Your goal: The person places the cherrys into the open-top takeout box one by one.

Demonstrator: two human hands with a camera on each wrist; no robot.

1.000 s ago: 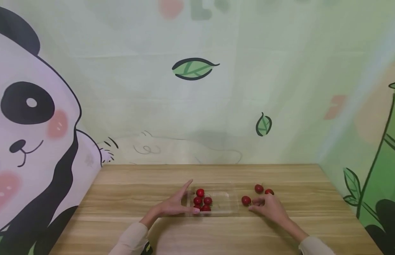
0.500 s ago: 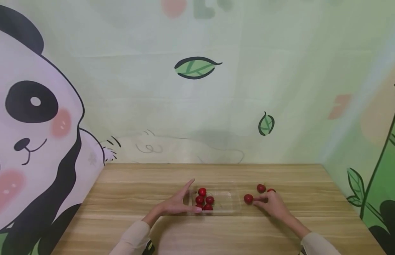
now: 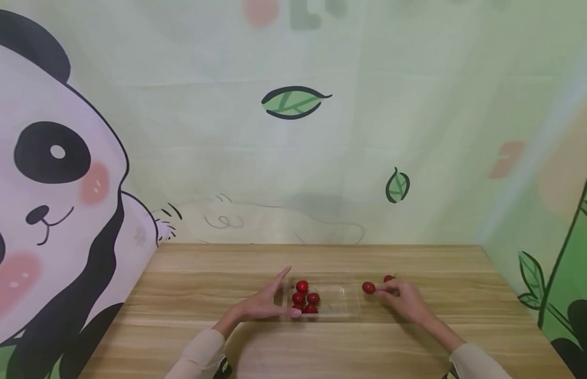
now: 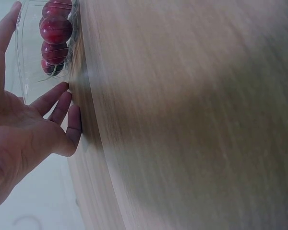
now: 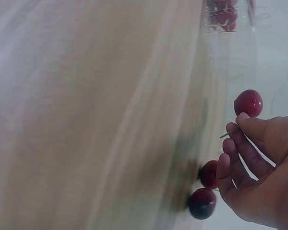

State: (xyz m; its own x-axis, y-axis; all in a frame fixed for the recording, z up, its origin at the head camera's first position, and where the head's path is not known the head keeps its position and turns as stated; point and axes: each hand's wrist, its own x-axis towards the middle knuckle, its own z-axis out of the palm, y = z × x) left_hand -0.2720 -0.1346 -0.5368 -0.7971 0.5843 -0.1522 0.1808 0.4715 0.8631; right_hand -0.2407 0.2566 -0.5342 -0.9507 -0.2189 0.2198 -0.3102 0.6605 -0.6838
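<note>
At nine o'clock from your right hand [image 3: 406,302], its fingertips [image 5: 242,119] pinching the stem [image 5: 224,135], one cherry [image 3: 368,288] faces the clear box [image 3: 338,299], your left hand [image 3: 262,305] spread at the far end.

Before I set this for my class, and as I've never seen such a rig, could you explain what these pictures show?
There is no machine here, just one person's bare left hand and right hand. The wide picture comes from a camera worn on the head, looking forward and down; the two others come from cameras worn on each wrist.

On the table is a clear box with several cherries gathered toward its left end. The left hand rests against that end. The right hand pinches another cherry by its stem, above the table; two loose cherries lie near that hand.
</note>
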